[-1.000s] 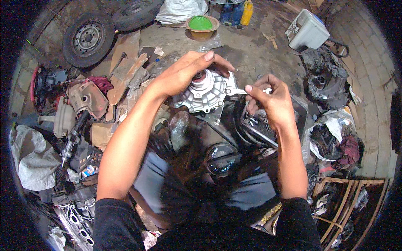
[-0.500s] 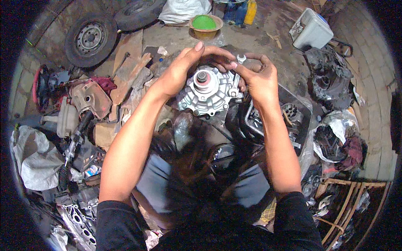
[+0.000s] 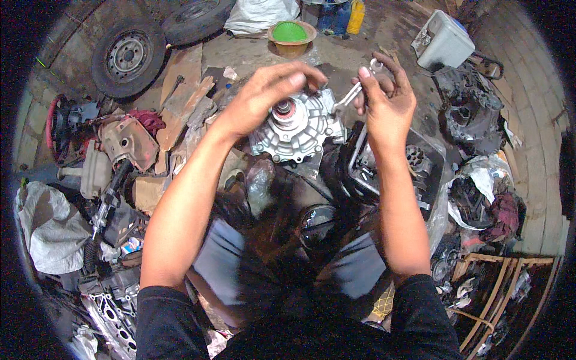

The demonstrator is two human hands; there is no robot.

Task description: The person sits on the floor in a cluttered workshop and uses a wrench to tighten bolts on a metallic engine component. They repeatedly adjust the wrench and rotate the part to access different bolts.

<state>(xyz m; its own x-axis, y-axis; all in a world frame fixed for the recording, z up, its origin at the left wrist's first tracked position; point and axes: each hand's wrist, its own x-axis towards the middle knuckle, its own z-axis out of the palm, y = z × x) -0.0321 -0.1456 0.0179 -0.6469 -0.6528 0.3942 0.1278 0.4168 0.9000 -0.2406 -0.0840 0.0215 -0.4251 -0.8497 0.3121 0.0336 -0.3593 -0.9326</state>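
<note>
A silver cast metal housing (image 3: 298, 138) with a central shaft and red ring stands in front of me. My left hand (image 3: 270, 96) rests over its upper left, fingers curled over the back edge, their grip partly hidden. In my right hand (image 3: 387, 108), a combination wrench (image 3: 354, 90) is held at a slant between thumb and fingers, its lower end by the housing's right side. A tray of dark parts (image 3: 414, 168) lies beside the housing, partly behind my right forearm.
Tyres (image 3: 127, 55) lean at the back left. A green basin (image 3: 290, 33), a pale cooler box (image 3: 443, 42) and bottles (image 3: 356, 17) are farther back. Steering parts (image 3: 108, 198), a cylinder head (image 3: 108, 315), a dark casing (image 3: 468, 108) and wooden slats (image 3: 498, 300) crowd both sides.
My right hand rose, then shifted right, turning the wrench from horizontal through near vertical to diagonal. My left hand moved up, then slightly back down over the housing.
</note>
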